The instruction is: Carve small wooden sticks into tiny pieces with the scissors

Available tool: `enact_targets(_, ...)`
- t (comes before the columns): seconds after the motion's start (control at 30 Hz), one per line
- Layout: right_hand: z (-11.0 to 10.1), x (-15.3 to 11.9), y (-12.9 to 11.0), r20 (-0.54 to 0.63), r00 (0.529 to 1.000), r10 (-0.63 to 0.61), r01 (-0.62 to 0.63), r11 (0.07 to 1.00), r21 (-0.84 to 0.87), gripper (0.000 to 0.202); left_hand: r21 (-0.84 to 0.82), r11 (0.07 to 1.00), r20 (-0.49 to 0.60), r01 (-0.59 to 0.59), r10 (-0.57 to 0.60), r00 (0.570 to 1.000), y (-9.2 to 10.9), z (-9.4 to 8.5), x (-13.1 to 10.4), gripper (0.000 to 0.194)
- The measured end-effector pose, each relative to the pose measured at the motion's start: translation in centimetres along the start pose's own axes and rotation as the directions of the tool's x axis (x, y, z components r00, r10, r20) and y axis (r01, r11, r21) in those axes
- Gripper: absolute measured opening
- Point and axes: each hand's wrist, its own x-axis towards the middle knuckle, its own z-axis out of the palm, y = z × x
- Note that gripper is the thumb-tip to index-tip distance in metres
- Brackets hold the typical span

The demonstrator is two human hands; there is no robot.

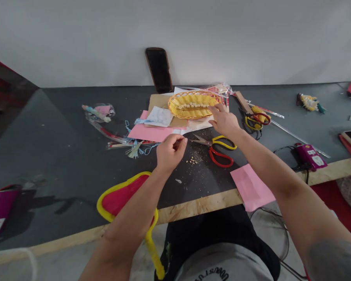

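Note:
My right hand point(224, 120) reaches to the right end of a yellow woven basket point(175, 105), its fingers apart over the rim. Small pale pieces point(194, 105) lie in a row inside the basket. Nearer to me, my left hand point(171, 152) is closed in a pinch above the dark table; whatever it holds is too small to make out. Between my hands and the table's front edge lie scissors point(222, 150) with one yellow and one red handle, blades parted. Beside them is a little heap of tiny pale bits point(193, 160).
Pink paper point(152, 132) and tassels point(134, 150) lie left of the basket. A phone point(158, 69) leans on the wall. A yellow-edged red fan point(123, 195) is under my left forearm. Other scissors point(260, 118) and a purple power socket point(311, 157) are at right.

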Motion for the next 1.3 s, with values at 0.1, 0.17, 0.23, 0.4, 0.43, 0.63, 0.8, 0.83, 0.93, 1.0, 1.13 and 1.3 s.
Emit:
enact_targets(0.1, 1.7, 2.0, 1.2, -0.043, 0.997, -0.063, 0.067, 0.994, 0.088, 0.024, -0.005, 1.0, 0.004, -0.01, 0.01, 1.0, 0.1, 0.0, 0.0, 0.022)
enact_targets(0.17, 2.1, 3.0, 1.8, -0.077, 0.995, -0.065, 0.073, 0.992, 0.101, 0.023, -0.003, 1.0, 0.012, -0.018, 0.018, 1.0, 0.1, -0.1, 0.0, 0.023)
enact_targets(0.23, 2.1, 3.7, 2.3, -0.134, 0.99, -0.048, 0.065, 0.99, 0.124, 0.025, 0.008, 1.0, 0.025, -0.02, 0.02, 0.999, 0.1, 0.0, 0.0, 0.023)
enact_targets(0.4, 1.6, 5.6, 3.1, -0.182, 0.983, 0.026, 0.002, 0.989, 0.151, 0.024, 0.026, 1.0, 0.054, -0.01, 0.009, 0.999, 0.1, 0.0, 0.0, 0.025)
enact_targets(0.43, 1.6, 6.0, 3.2, -0.168, 0.985, 0.048, -0.025, 0.99, 0.14, 0.024, 0.029, 1.0, 0.055, -0.012, 0.011, 0.998, 0.1, 0.0, -0.1, 0.025)
enact_targets(0.63, 1.7, 7.2, 3.6, -0.096, 0.987, 0.126, -0.118, 0.989, 0.083, 0.031, 0.026, 0.999, 0.054, -0.038, 0.036, 0.998, 0.0, -0.1, -0.1, 0.023)
enact_targets(0.8, 0.6, 5.6, 2.1, -0.031, 0.994, 0.108, -0.107, 0.993, 0.041, 0.058, 0.041, 0.999, 0.068, -0.026, 0.023, 0.997, 0.1, 0.0, -0.2, 0.022)
enact_targets(0.83, 0.3, 5.1, 1.3, -0.036, 0.994, 0.103, -0.103, 0.995, 0.02, 0.06, 0.047, 0.999, 0.071, -0.024, 0.02, 0.997, 0.1, 0.0, -0.2, 0.022)
enact_targets(0.93, 0.1, 4.3, -1.4, -0.026, 0.998, -0.051, 0.051, 0.999, -0.008, 0.048, 0.049, 0.998, 0.091, -0.034, 0.03, 0.995, -0.1, 0.2, -0.1, 0.021)
enact_targets(1.0, 0.6, 4.6, -3.2, 0.099, 0.984, -0.149, 0.154, 0.987, -0.046, 0.046, 0.039, 0.998, 0.097, -0.046, 0.042, 0.994, -0.3, 0.3, -0.1, 0.019)
enact_targets(1.13, 2.5, 6.9, -5.2, 0.192, 0.974, -0.123, 0.144, 0.985, -0.099, 0.051, 0.029, 0.999, 0.042, -0.044, 0.043, 0.998, -1.0, 0.2, 0.0, 0.015)
enact_targets(1.3, 3.7, 8.8, -5.9, 0.219, 0.97, -0.109, 0.139, 0.982, -0.13, 0.043, 0.031, 0.999, 0.011, -0.035, 0.035, 0.999, -0.9, -0.1, 0.1, 0.013)
